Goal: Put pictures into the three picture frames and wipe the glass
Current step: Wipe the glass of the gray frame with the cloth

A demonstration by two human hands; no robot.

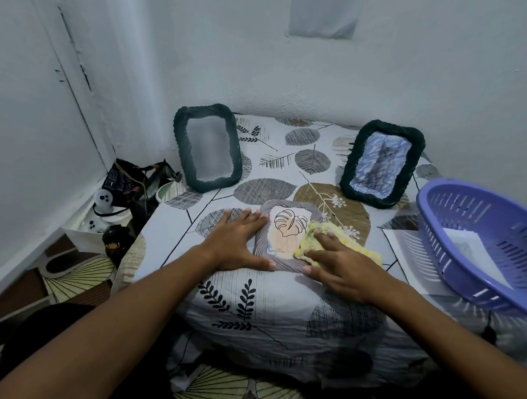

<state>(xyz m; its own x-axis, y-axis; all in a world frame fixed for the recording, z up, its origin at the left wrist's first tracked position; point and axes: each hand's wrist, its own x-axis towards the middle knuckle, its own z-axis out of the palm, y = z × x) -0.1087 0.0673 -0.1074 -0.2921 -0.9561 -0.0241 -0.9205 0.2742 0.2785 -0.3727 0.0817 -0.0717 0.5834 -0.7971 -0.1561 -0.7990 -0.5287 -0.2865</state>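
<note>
The left hand (236, 242) lies flat, fingers straight and together, on the edge of the grey frame (283, 263). The right hand (341, 267), fingers straight and slightly apart, presses a yellow cloth (315, 233) on its glass.

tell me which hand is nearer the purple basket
Right. The right hand presses the cloth on the grey frame, beside the basket; the left hand rests on the frame's far side.

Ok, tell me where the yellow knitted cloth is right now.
In the head view, the yellow knitted cloth lies under the right hand on the right edge of the grey braided picture frame, centre of the table, left of the purple plastic basket.
</note>
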